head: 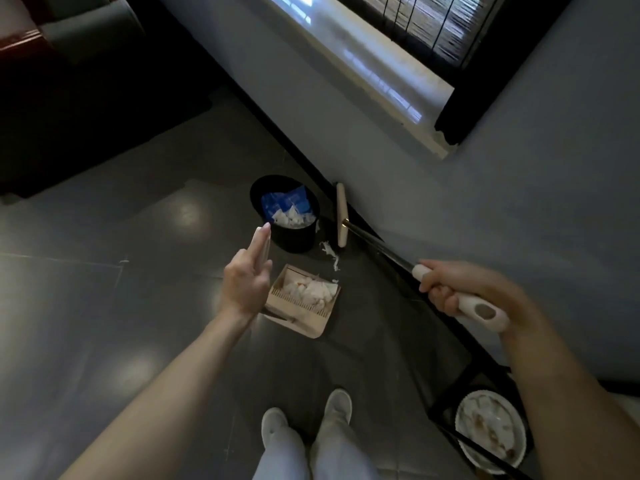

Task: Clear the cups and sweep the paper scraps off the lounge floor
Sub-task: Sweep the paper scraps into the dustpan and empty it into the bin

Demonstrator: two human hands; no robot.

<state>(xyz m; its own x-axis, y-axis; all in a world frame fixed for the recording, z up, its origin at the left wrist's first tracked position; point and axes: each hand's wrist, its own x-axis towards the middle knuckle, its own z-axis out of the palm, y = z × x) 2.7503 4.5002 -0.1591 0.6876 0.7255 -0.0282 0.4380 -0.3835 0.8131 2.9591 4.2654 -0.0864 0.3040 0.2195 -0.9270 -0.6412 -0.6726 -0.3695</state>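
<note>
Nearest the camera, the right hand (460, 292) and left hand (246, 282) each hold a cleaning tool. Sweeping appears well advanced but not finished. A heap of paper scraps (310, 291) lies in the dustpan (304, 320) on the floor (104, 306), not yet tipped out. A few loose scraps (330, 254) remain on the floor between the dustpan, the black bin (294, 237) and the broom (342, 216). The bin already holds white and blue waste. No cup can be identified, so that part cannot be judged. The right hand is wrapped firmly round the broom's white grip, with the head resting beside the wall (485, 202). The left hand holds the dustpan's pale upright handle, with its fingers lying along it.
</note>
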